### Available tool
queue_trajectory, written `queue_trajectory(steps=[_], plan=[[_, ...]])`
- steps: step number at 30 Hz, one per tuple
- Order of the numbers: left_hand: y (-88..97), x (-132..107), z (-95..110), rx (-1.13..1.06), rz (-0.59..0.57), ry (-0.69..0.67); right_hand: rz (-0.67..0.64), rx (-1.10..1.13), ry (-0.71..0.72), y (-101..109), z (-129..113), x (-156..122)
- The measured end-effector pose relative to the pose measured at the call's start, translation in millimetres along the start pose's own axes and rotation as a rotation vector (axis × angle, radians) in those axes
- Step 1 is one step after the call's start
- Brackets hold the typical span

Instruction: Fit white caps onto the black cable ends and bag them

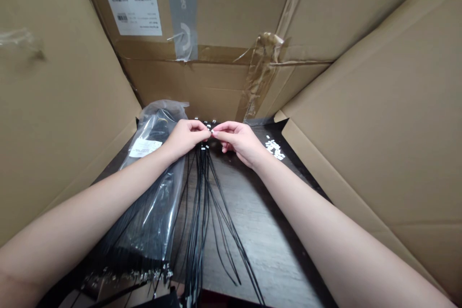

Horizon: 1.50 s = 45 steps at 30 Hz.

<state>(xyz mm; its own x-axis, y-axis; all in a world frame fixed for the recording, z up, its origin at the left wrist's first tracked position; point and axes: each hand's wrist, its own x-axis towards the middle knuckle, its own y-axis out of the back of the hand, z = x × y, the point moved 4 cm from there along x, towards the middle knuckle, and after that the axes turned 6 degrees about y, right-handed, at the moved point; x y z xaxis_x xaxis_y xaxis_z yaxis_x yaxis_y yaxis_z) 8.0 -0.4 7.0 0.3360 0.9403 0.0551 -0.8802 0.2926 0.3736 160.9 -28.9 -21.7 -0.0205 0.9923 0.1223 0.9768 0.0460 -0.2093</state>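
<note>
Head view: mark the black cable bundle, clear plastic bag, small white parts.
black cable bundle (pixel 200 187), head view, middle of the strands
clear plastic bag (pixel 159 118), head view, upper end
small white parts (pixel 275 148), head view, middle of the pile

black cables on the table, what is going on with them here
A person works bare-handed at a dark wooden table walled in by brown cardboard boxes. The left hand and right hand meet at the far end of a bundle of thin black cables, both pinching its tips, while the strands fan out toward the person. A clear plastic bag holding more black cables lies beneath the left forearm. Small white pieces lie scattered beside the right hand.
</note>
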Motion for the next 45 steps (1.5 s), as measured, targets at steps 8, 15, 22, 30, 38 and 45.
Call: queue_trajectory(steps=[8,15,22,30,38,45], plan=[[0.3,-1.5,0.7,0.004,0.003,0.01,0.006,-0.03,0.056,-0.3,0.2,0.2],[-0.3,-0.6,-1.1,0.029,0.008,-0.02,0.021,-0.069,0.094,-1.4,2.5,1.8],[-0.6,0.5,-3.6,0.052,0.001,-0.046,0.025,-0.094,0.099,-0.8,4.4,2.5],[-1.4,0.2,-3.3,0.078,-0.018,-0.059,0.016,-0.106,0.107,-1.9,3.1,2.2],[-1.0,-0.2,-2.6,0.089,-0.019,-0.066,0.005,-0.095,0.096,-0.3,2.9,2.4],[-2.9,-0.2,-3.4,0.059,-0.046,-0.042,0.057,-0.053,0.07,1.1,4.9,3.1]])
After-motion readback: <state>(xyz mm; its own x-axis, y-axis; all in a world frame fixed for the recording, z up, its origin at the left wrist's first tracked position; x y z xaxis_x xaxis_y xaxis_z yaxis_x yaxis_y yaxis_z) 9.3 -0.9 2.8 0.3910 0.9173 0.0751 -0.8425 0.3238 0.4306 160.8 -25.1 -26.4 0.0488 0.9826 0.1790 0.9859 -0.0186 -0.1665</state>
